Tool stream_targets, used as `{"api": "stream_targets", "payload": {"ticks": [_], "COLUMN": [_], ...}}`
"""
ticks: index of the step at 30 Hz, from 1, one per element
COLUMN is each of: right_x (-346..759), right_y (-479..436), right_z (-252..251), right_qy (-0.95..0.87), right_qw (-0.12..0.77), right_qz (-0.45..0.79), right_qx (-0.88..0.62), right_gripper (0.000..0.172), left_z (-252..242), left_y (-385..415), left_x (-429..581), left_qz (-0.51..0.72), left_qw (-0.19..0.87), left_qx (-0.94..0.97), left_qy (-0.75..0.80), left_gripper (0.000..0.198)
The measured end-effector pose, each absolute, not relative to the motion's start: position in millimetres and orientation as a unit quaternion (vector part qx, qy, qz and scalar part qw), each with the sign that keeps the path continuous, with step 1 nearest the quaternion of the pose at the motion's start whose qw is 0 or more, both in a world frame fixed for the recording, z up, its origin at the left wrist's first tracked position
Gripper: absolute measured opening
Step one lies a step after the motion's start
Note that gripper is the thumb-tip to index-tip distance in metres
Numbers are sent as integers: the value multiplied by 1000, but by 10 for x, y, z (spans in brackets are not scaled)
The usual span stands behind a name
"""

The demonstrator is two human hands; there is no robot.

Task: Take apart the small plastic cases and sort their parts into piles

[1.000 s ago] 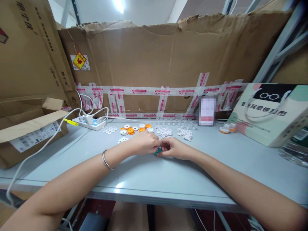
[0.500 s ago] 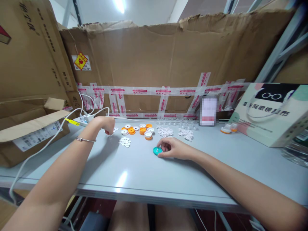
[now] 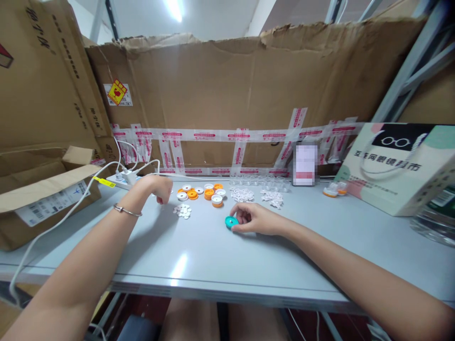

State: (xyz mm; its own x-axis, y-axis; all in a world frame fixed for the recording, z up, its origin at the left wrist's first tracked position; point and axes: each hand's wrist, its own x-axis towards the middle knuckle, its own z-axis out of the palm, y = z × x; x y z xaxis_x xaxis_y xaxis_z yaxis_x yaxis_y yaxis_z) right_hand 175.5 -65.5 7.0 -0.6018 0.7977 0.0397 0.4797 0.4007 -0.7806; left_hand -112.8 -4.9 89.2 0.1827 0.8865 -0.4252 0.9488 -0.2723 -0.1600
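Observation:
My right hand (image 3: pixel 250 219) pinches the rim of a teal round cap (image 3: pixel 231 222) on the table, thumb and fingers closed at its right side. A small pale piece sits in the middle of the cap. Farther left, my left hand (image 3: pixel 161 189) is closed with fingertips turned down near the tabletop; what it holds, if anything, is hidden. A few small white pieces lie partly behind it. Between the hands are a pile of small white discs (image 3: pixel 182 211) and a group of orange and white round caps (image 3: pixel 209 194), some stacked.
Two heaps of tiny white parts (image 3: pixel 242 194) and several clear cups (image 3: pixel 261 182) stand toward the back. A phone (image 3: pixel 304 166) leans there. At right are orange-based pieces (image 3: pixel 330 191), a paper bag (image 3: pixel 394 175) and a clear container (image 3: pixel 433 218). An open carton (image 3: pixel 50 203) and a power strip (image 3: pixel 122 181) flank the left.
My left hand has shifted slightly to the right, toward the caps. My right hand still grips the teal cap in nearly the same place. The view has turned slightly.

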Motion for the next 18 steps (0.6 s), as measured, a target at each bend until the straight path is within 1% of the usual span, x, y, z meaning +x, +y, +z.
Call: {"api": "stream_targets", "payload": {"ticks": [2, 4, 6, 7, 9, 11, 13, 15, 18], "right_x": [1754, 1747, 1738, 1734, 1731, 1732, 1737, 1746, 1765], "right_y": [-656, -655, -649, -644, -631, -615, -600, -587, -578], "right_z": [81, 97, 115, 123, 134, 136, 131, 129, 143], "right_qy": [-802, -789, -774, -765, -749, -741, -739, -730, -704], "right_qw": [225, 253, 288, 306, 336, 352, 351, 353, 377], "right_qz": [386, 391, 396, 399, 405, 413, 425, 441, 445], "right_qx": [-397, -400, -402, -403, -402, -395, -387, -385, -406], "right_gripper": [27, 28, 28, 27, 25, 23, 25, 30, 40], "left_z": [919, 918, 875, 839, 752, 671, 629, 636, 691], "left_y": [-123, -246, -398, -473, -597, -665, -672, -623, -460], "left_x": [-1010, -816, -582, -469, -284, -178, -150, -187, -333], "left_qz": [-173, -73, 52, 97, 115, 121, 134, 148, 155], "left_qw": [24, -34, -68, -56, -12, 0, -4, 2, -9], "left_qx": [791, 832, 888, 917, 961, 974, 972, 967, 945], "left_qy": [586, 550, 452, 383, 250, 193, 192, 207, 288], "left_gripper": [10, 14, 18, 21, 22, 20, 20, 19, 13]}}
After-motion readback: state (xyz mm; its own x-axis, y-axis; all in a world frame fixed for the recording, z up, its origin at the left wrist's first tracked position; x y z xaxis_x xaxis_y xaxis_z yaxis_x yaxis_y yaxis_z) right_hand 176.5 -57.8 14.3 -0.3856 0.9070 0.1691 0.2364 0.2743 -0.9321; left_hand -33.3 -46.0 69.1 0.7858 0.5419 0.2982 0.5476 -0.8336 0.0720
